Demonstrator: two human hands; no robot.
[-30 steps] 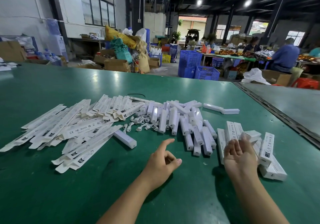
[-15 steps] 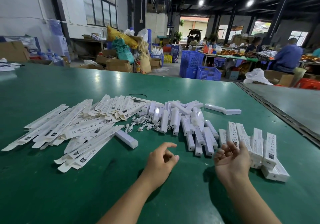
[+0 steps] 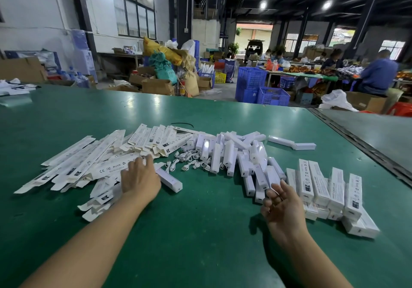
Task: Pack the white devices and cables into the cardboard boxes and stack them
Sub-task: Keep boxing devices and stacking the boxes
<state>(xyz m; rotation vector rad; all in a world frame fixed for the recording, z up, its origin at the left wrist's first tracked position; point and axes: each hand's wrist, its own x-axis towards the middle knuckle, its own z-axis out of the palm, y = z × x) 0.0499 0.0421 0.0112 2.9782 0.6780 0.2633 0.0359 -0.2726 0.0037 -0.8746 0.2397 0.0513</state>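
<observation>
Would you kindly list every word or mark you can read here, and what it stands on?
"CE FC RoHS": on a flat box by the left hand.
"Made in China": faint, just below on the same box.
Print on the other flat boxes and the packed boxes: too small or blurred to read.

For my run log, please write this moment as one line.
left hand: rests on flat boxes | right hand: empty, fingers loosely curled, near packed boxes | devices, cables: loose on table | next: probably take flat box
</observation>
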